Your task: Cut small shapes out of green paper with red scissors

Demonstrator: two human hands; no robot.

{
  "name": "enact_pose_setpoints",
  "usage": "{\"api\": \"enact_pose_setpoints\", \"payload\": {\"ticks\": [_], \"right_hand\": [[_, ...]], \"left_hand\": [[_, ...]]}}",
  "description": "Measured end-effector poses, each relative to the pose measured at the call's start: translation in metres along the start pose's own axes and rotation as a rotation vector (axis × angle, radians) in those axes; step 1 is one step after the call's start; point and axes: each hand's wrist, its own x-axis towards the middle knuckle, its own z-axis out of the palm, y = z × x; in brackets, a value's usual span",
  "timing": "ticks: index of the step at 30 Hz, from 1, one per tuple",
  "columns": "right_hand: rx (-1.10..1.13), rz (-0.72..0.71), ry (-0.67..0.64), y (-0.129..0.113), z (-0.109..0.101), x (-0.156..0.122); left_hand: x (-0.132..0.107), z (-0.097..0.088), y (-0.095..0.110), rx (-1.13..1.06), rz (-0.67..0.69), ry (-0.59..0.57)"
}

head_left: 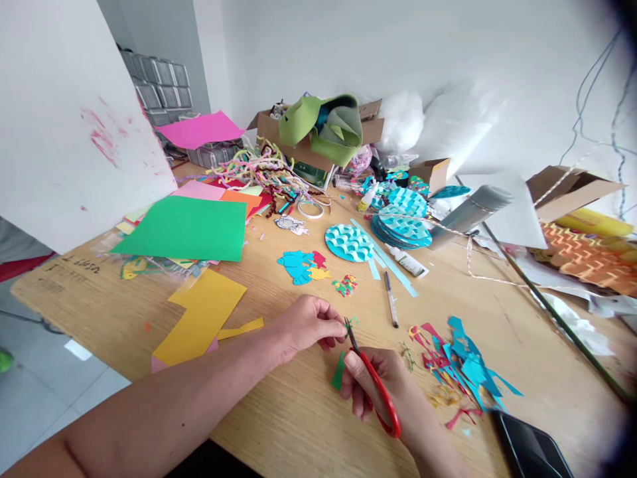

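Observation:
My right hand point(371, 382) is closed around scissors point(381, 392) with red handles, their dark blades pointing up and away from me. At the blade tips, my left hand point(318, 323) pinches a tiny piece of green paper point(352, 322), mostly hidden by the fingers. A green paper strip point(338, 372) shows beside my right fingers; whether they touch it I cannot tell. Beyond the hands lie blue paper fish point(297, 265), a yellow paper fish point(320, 273) and a small heap of coloured paper bits point(345, 285).
Paper scraps point(465, 362) and a phone point(530, 441) lie to the right. A pen point(391, 302), a glue bottle point(407, 261) and woven blue discs point(349, 242) sit further back. Green sheet point(189, 228) and yellow paper point(204, 315) are at left, pipe cleaners point(263, 166) behind.

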Motion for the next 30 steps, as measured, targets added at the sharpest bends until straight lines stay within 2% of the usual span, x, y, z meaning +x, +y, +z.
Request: {"api": "enact_pose_setpoints", "payload": {"ticks": [20,27,30], "right_hand": [[-0.023,0.021,-0.013,0.0012,-0.0015,0.0012],[-0.034,0.033,0.004,0.0033,-0.0020,0.0015],[-0.039,0.034,0.004,0.0027,-0.0018,0.0007]], "left_hand": [[0.0002,-0.0018,-0.0005,0.020,0.021,-0.019],[-0.0006,-0.0010,0.0000,0.085,0.119,0.015],[-0.0021,-0.0003,0.0023,0.060,0.121,-0.002]]}}
